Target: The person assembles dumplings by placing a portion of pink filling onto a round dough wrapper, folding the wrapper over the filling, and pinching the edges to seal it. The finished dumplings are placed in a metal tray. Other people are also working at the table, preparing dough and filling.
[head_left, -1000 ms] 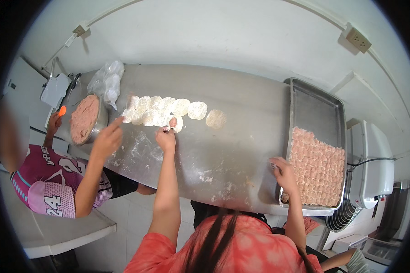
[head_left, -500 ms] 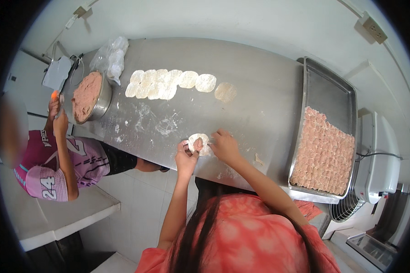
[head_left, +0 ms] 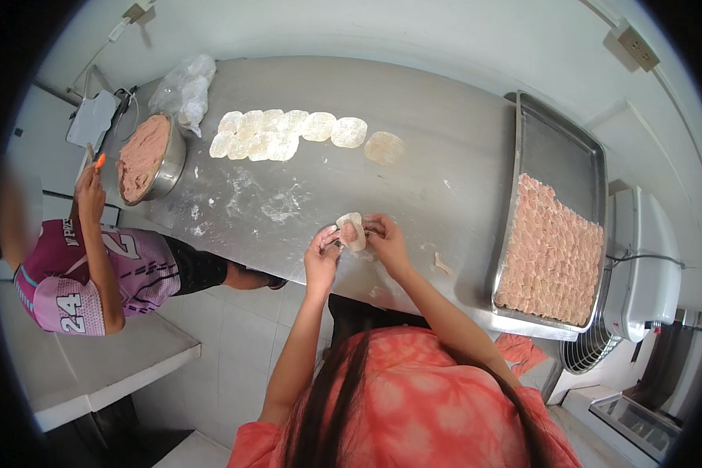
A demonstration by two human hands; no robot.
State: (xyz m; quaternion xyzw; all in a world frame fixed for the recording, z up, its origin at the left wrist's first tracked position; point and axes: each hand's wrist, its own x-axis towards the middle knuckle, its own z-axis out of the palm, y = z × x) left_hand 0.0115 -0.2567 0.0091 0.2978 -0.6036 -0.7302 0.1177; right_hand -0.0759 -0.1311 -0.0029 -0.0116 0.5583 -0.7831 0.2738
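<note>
A round dumpling wrapper [head_left: 358, 220] with a lump of pink meat filling [head_left: 350, 233] is up between my hands, near the table's front edge. My right hand [head_left: 385, 240] pinches the wrapper's right edge. On its left side, my left hand [head_left: 320, 253] has its fingers closed at the edge of the wrapper. Whether a small tool also lies in those left fingers is too small to make out. Farther back, several floured wrappers [head_left: 257, 134] lie overlapping in rows on the steel table [head_left: 437, 125], and a single darker wrapper [head_left: 384, 148] is at their right end.
At right, a metal tray [head_left: 560, 148] carries closely packed filled dumplings [head_left: 550, 257]. A steel bowl of meat filling [head_left: 144, 156] and a plastic bag [head_left: 183, 93] stand at left. Beside the bowl, a co-worker [head_left: 136, 257] holds an orange-handled tool. A dough scrap [head_left: 442, 264] lies right of my hands.
The filled wrapper has been raised and tilted, shifting slightly right and away from me. My right hand has come in to its edge. The co-worker's hand on the tool has moved.
</note>
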